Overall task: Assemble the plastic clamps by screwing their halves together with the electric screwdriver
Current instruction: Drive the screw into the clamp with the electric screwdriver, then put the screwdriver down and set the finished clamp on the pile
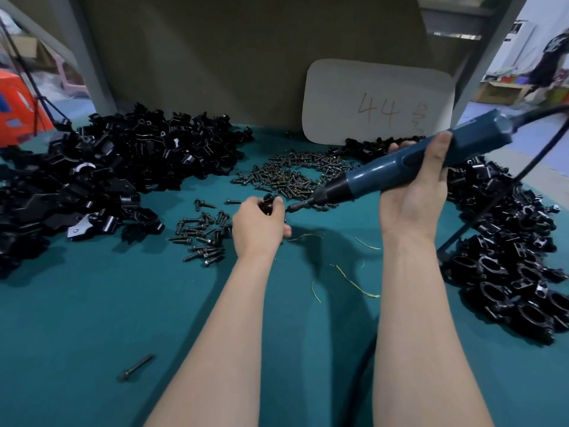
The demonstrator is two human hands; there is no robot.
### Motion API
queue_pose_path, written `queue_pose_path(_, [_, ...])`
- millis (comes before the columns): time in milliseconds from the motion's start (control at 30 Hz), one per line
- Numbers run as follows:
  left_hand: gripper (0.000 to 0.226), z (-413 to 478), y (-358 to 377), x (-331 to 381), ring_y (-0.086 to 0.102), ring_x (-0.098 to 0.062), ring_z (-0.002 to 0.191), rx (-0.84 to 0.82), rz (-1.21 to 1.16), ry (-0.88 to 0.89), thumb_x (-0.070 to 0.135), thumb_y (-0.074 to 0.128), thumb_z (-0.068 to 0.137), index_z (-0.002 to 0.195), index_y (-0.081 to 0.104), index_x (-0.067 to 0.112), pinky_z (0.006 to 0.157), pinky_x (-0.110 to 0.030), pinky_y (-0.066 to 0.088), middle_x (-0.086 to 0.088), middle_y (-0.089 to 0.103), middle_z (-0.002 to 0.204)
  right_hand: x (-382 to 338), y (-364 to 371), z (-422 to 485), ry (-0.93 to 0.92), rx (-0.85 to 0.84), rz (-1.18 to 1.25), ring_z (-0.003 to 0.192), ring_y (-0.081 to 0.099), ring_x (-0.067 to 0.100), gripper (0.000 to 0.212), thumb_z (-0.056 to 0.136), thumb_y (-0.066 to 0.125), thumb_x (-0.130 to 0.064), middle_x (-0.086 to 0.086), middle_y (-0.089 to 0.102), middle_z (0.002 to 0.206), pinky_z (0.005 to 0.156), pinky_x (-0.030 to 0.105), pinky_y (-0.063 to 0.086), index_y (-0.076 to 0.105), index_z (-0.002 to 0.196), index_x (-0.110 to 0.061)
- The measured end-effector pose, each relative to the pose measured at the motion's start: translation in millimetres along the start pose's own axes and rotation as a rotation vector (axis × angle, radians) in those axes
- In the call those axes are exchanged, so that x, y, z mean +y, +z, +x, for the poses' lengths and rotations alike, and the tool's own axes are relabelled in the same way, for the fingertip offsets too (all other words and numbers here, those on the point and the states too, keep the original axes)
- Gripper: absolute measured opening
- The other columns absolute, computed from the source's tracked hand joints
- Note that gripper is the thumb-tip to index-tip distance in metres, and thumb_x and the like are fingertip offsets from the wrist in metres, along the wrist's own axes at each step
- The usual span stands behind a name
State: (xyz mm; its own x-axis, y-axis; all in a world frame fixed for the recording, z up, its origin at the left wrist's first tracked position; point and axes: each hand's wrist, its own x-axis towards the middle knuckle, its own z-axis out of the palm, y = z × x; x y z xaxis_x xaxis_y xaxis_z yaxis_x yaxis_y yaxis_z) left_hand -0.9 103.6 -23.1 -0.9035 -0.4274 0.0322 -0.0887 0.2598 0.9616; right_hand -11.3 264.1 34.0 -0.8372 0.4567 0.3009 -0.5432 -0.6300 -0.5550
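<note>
My left hand [258,224] is closed around a small black clamp [268,204] above the teal table, only its top showing past my fingers. My right hand [414,192] grips the blue electric screwdriver [397,171], which slants down to the left. Its dark bit tip [292,207] sits right beside the clamp; contact cannot be made out. A large heap of loose black clamp halves [107,167] lies at the left. A small group of dark screws [203,234] lies just left of my left hand.
A bigger pile of screws [292,174] lies behind my hands. Assembled black clamps [508,257] are heaped at the right, crossed by the screwdriver's black cable [480,217]. A white card marked 44 [378,103] leans at the back. One long bolt [135,367] lies near the front left.
</note>
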Motion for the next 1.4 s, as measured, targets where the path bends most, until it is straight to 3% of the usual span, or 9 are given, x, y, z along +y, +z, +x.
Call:
queue_pose_path(67, [0.031,0,1,-2,0.07,-0.015,0.065,-0.004,-0.009,-0.014,0.038,0.053,0.097,0.117,0.056,0.015,0.077,-0.04,0.059,-0.002,0.07,0.061,4,-4,2,0.007,0.066,-0.001,0.075,0.064,0.013,0.037,0.1,0.046,-0.032,0.001,0.057,0.083,0.072,0.023,0.052,0.044,0.126,-0.006])
queue_pose_path(433, [0.031,2,4,-9,0.069,-0.026,0.079,0.026,0.348,0.052,0.044,0.046,0.097,0.096,0.055,0.014,0.073,-0.039,0.056,-0.008,0.071,0.084,9,-11,5,0.046,0.326,-0.057,0.071,0.066,0.006,0.038,0.09,0.064,-0.01,0.001,0.057,0.1,0.066,0.019,0.053,0.038,0.118,-0.008])
queue_pose_path(600, [0.031,5,1,-7,0.067,-0.015,0.07,0.093,-0.038,0.034,0.043,0.041,0.101,0.106,0.06,0.019,0.077,-0.038,0.057,0.001,0.068,0.07,10,-14,6,0.067,0.411,-0.09,0.069,0.065,0.007,0.021,0.093,0.063,-0.024,0.003,0.059,0.092,0.065,0.019,0.054,0.05,0.101,-0.008])
queue_pose_path(733, [0.042,7,-2,-5,0.068,-0.011,0.079,0.139,-0.261,0.03,0.044,0.039,0.101,0.13,0.054,0.018,0.086,-0.039,0.056,0.002,0.068,0.084,10,-21,13,0.235,0.472,-0.407,0.066,0.066,0.01,0.051,0.093,0.058,-0.044,0.004,0.06,0.106,0.051,0.02,0.052,0.045,0.125,-0.007])
queue_pose_path(900, [0.029,8,-2,-3,0.069,-0.014,0.078,0.021,-0.616,-0.094,0.034,0.042,0.102,0.124,0.051,0.018,0.075,-0.024,0.058,-0.015,0.063,0.117,23,-32,9,0.499,0.285,-0.886,0.12,0.053,0.031,0.093,0.083,0.07,-0.043,0.011,0.038,0.146,0.098,0.046,0.047,0.013,0.15,-0.014])
queue_pose_path(1033, [0.014,8,-6,1,0.071,-0.02,0.072,-0.076,-0.896,-0.175,0.026,0.045,0.102,0.105,0.055,0.017,0.07,-0.025,0.059,-0.023,0.057,0.128,36,-32,3,0.435,0.166,-1.335,0.09,0.049,0.029,0.082,0.084,0.07,-0.022,0.019,0.037,0.137,0.08,0.037,0.043,0.019,0.148,-0.018])
queue_pose_path(1167, [0.018,8,-3,2,0.072,-0.019,0.072,-0.149,-0.894,-0.127,0.014,0.04,0.104,0.105,0.053,0.026,0.064,-0.023,0.056,-0.025,0.062,0.116,40,-29,-2,0.446,0.106,-1.732,0.129,0.03,0.039,0.071,0.088,0.063,-0.037,0.02,0.036,0.141,0.105,0.045,0.031,0.025,0.144,-0.014])
queue_pose_path(1300, [0.039,10,3,-1,0.071,-0.013,0.078,-0.183,-0.783,-0.115,0.021,0.043,0.103,0.139,0.032,0.031,0.072,-0.023,0.055,-0.016,0.061,0.123,36,-11,-6,0.151,0.025,-1.644,0.125,0.039,0.03,0.053,0.091,0.059,-0.041,0.011,0.045,0.134,0.101,0.04,0.034,0.046,0.135,-0.016])
queue_pose_path(1400, [0.05,9,7,-2,0.063,-0.008,0.089,-0.154,-0.653,-0.1,0.032,0.045,0.102,0.147,0.026,0.026,0.095,-0.032,0.049,-0.008,0.055,0.134,36,10,-10,0.273,-0.299,-1.307,0.089,0.064,0.016,0.034,0.091,0.06,-0.04,-0.004,0.065,0.091,0.083,0.034,0.053,0.062,0.113,-0.015])
